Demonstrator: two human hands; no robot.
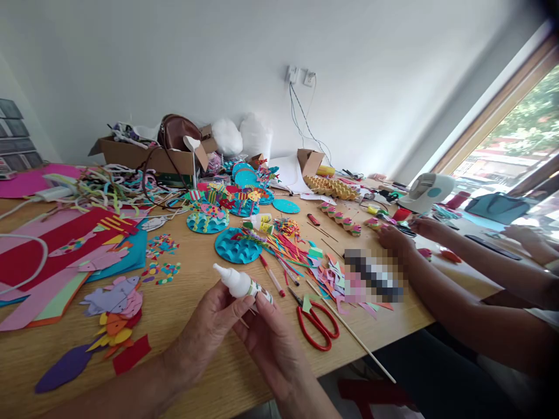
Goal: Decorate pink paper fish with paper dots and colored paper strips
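Observation:
A white glue bottle (240,284) is held between both my hands above the near part of the table, its nozzle tilted up to the left. My left hand (215,317) grips its left side, and my right hand (269,329) wraps the labelled lower end. Just beyond the bottle lies a blue wavy disc (231,247) with a small decoration on it. Red-handled scissors (315,323) rest right of my right hand, beside a long thin wooden stick (353,334). Left of my left hand are felt fish pieces (111,297) and a red scrap (131,354).
Another person's hands (395,240) work at the right side of the table. Paper scraps (334,279) and pens (271,276) lie mid-table. Coloured sheets (65,256) cover the left. A cardboard box (148,162) stands at the back, and a white fan-like device (428,189) sits far right.

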